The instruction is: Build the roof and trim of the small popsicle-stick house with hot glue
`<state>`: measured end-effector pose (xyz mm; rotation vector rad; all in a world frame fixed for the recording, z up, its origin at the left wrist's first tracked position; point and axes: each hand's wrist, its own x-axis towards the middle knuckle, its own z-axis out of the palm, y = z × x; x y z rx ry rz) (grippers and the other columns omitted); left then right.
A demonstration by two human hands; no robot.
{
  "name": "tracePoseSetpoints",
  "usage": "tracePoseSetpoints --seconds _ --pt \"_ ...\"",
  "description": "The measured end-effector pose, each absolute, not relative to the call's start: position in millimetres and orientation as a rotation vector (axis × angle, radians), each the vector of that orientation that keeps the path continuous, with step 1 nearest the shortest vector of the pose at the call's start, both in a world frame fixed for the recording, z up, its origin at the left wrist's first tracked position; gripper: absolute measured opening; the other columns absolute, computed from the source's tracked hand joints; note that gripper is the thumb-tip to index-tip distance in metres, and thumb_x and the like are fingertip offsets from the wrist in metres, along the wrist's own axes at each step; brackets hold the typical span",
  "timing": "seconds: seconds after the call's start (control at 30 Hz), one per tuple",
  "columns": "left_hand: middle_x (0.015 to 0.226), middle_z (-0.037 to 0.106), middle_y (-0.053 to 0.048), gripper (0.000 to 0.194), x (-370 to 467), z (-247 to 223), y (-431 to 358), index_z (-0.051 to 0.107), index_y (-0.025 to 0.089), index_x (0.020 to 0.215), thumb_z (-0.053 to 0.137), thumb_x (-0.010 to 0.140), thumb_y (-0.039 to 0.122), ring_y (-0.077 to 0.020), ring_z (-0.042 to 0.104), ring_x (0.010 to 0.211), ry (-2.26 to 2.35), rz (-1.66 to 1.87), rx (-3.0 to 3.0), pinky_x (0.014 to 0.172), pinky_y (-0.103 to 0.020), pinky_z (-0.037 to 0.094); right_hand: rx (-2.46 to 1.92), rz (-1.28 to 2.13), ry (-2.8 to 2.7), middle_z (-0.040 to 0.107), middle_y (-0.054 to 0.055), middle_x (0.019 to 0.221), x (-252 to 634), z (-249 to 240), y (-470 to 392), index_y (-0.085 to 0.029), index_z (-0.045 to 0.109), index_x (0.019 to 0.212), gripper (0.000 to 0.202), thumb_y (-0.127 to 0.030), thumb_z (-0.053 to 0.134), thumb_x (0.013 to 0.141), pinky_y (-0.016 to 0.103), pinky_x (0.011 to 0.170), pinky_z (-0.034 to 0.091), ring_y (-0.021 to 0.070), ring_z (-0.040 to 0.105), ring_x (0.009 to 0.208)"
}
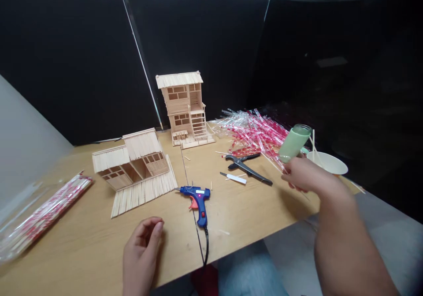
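My left hand (pixel 143 252) hovers over the front of the table, fingers curled and thumb tip close to the index finger, with nothing visible in it. Ahead of it lies a blue hot glue gun (pixel 195 196) with a red trigger and lit light. At the right, my right hand (pixel 304 172) is curled beside a pale green glass jar (pixel 294 142). Its fingertips are partly hidden and blurred; a thin stick seems to pass by them, but what they grip cannot be made out. Black-handled pliers (pixel 247 170) and a white-handled craft knife (pixel 234 178) lie left of it.
A two-storey stick house (pixel 185 108) stands at the back, and a lower stick house model (pixel 135 163) at left. Clear-and-red wrappers (pixel 254 130) are heaped behind the pliers. A white bowl (pixel 333 163) holds sticks. Packaged sticks (pixel 46 214) lie far left. The glue gun's cord (pixel 207 245) crosses the front edge.
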<state>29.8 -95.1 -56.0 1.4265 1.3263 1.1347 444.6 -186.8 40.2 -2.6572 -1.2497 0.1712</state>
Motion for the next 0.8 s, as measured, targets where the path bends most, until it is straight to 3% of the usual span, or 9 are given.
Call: tracePoseSetpoints --seconds 0.1,0.23,0.4,0.47,0.67,0.8 --pt "0.083 0.070 -0.008 0.038 33 -55 -96 0.069 0.018 0.081 0.073 0.069 0.053 -0.0226 0.066 0.079 1.333 1.147 1.466 0.071 -0.030 0.053 -2.079 0.792 -1.417 0.065 0.003 0.055 400 38 -206 -0.021 0.063 0.067 0.024 -0.033 0.060 0.087 0.028 0.055 0.049 0.0159 0.062 0.047" --pt "0.084 0.072 -0.008 0.030 44 -45 -116 0.072 0.019 0.082 0.068 0.077 0.048 -0.0236 0.067 0.080 1.336 1.185 1.584 0.075 -0.033 0.054 -1.385 1.032 -1.174 0.069 0.004 0.070 324 15 -187 -0.021 0.064 0.079 0.030 -0.050 0.070 0.079 0.028 0.053 0.053 0.0165 0.064 0.055" --pt "0.102 0.073 -0.008 0.024 62 -30 -154 0.073 0.025 0.103 0.058 0.088 0.036 -0.0235 0.068 0.095 1.049 1.036 1.717 0.084 -0.033 0.053 -1.124 1.274 -1.073 0.071 0.004 0.072 254 -10 -165 -0.020 0.066 0.088 0.031 -0.047 0.075 0.076 0.026 0.052 0.055 0.0149 0.066 0.055" --pt "0.101 0.074 -0.007 0.027 66 -29 -162 0.070 0.026 0.113 0.058 0.089 0.035 -0.0214 0.069 0.092 0.998 0.962 1.666 0.081 -0.031 0.054 -1.088 1.303 -1.061 0.069 0.001 0.067 240 -14 -164 -0.020 0.066 0.088 0.029 -0.046 0.075 0.077 0.026 0.051 0.056 0.0148 0.066 0.054" --pt "0.090 0.075 -0.006 0.022 61 -39 -163 0.072 0.022 0.098 0.065 0.085 0.037 -0.0197 0.070 0.079 1.054 0.900 1.478 0.071 -0.028 0.054 -1.079 1.324 -1.037 0.071 0.003 0.070 227 -17 -163 -0.019 0.064 0.085 0.031 -0.045 0.077 0.075 0.025 0.051 0.056 0.0138 0.066 0.053" --pt "0.082 0.073 -0.002 0.035 58 -38 -162 0.065 0.023 0.112 0.073 0.079 0.030 -0.0180 0.069 0.078 0.975 0.863 1.335 0.070 -0.025 0.053 -1.085 1.330 -1.049 0.071 0.002 0.070 227 -18 -161 -0.017 0.064 0.088 0.031 -0.043 0.076 0.076 0.023 0.052 0.055 0.0121 0.066 0.053"
